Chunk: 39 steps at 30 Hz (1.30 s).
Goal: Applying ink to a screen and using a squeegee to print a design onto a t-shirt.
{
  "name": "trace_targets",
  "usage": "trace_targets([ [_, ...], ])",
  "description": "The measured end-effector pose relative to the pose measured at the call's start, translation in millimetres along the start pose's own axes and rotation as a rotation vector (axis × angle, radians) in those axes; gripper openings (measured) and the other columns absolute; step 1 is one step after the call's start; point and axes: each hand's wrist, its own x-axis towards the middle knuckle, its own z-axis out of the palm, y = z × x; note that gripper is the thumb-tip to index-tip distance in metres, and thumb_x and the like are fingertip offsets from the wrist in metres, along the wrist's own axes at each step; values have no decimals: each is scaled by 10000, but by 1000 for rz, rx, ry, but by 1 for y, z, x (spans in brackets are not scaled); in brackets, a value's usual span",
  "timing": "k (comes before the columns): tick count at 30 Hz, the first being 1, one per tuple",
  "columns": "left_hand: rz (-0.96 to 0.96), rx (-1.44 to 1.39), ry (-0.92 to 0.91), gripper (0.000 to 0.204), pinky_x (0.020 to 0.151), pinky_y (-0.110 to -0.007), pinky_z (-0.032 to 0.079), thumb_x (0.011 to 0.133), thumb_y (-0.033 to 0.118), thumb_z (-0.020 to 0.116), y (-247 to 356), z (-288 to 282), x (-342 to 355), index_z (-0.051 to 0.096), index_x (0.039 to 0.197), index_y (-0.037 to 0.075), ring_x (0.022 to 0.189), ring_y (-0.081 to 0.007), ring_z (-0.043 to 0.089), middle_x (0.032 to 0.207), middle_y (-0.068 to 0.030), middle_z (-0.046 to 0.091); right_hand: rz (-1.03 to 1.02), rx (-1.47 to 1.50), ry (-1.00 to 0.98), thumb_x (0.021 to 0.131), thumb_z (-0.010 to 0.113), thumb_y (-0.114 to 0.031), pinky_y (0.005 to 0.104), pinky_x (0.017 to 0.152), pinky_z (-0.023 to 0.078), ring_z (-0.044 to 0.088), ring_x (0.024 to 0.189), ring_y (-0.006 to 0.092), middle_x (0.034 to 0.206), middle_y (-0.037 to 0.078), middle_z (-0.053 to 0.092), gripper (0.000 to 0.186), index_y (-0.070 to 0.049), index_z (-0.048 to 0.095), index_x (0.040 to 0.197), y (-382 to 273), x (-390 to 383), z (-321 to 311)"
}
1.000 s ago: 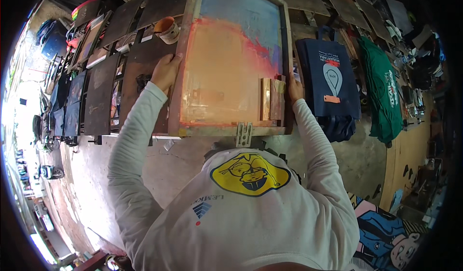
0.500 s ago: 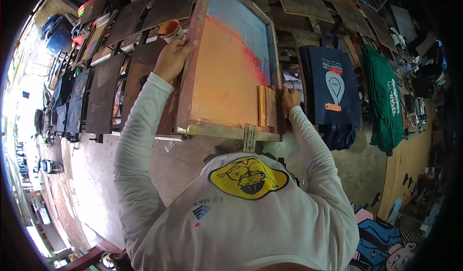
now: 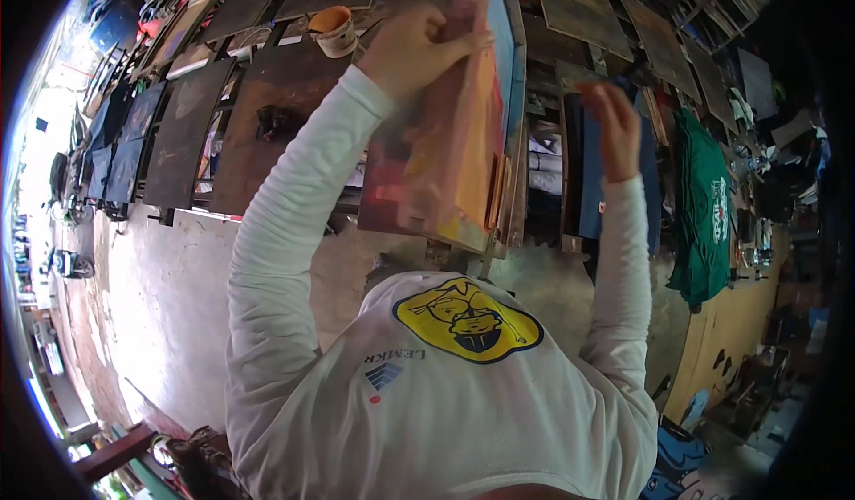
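My left hand [image 3: 414, 55] grips the near-left edge of a screen printing frame [image 3: 454, 166], thumb over the rim. The frame stands steeply tilted, its orange, red and blue mesh turned to the right. A wooden squeegee [image 3: 499, 184] rests inside it at the lower end. My right hand [image 3: 616, 130] is raised over a navy cloth bag [image 3: 590, 184], apart from the frame. Its fingers are stretched upward, somewhat blurred, with nothing seen in them. Part of the bag is hidden behind that hand and forearm.
A tub of orange ink [image 3: 335, 41] stands on the boards left of the frame. Dark flat boards [image 3: 191, 135] line the racks on both sides. Green cloth bags [image 3: 702, 206] hang over a board at the right. Concrete floor [image 3: 178, 286] lies below.
The screen printing frame has swung up more steeply, with my left hand moving right along with it. My right hand has left the frame's right side and risen toward the navy bag.
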Motion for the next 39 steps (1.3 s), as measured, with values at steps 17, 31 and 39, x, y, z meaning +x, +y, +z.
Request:
trace_targets([
  [17,79,-359,-341,496,610,-253,471,979,454,588,27,0,-1,689,1057,-26,684,-71,533,733,1,591,-585,-718,-374,803,774,-416,613,1160,179,476,1364,349,1353,105,610,598,-35,642,1245,-215,-124,78],
  [31,78,-647,60,197,593,-265,426,981,155,611,-36,-27,-85,651,866,1,668,-72,518,711,14,591,-523,-903,233,873,662,-108,586,1178,192,501,1331,401,1287,101,662,271,-52,729,1129,-178,-156,113],
  [39,-84,-425,-441,289,616,-298,474,990,263,616,-83,13,-146,668,981,-21,678,-107,595,790,-50,659,-534,-880,267,867,664,-126,577,1180,191,502,1331,402,1271,105,671,313,-55,712,1168,-177,-154,129],
])
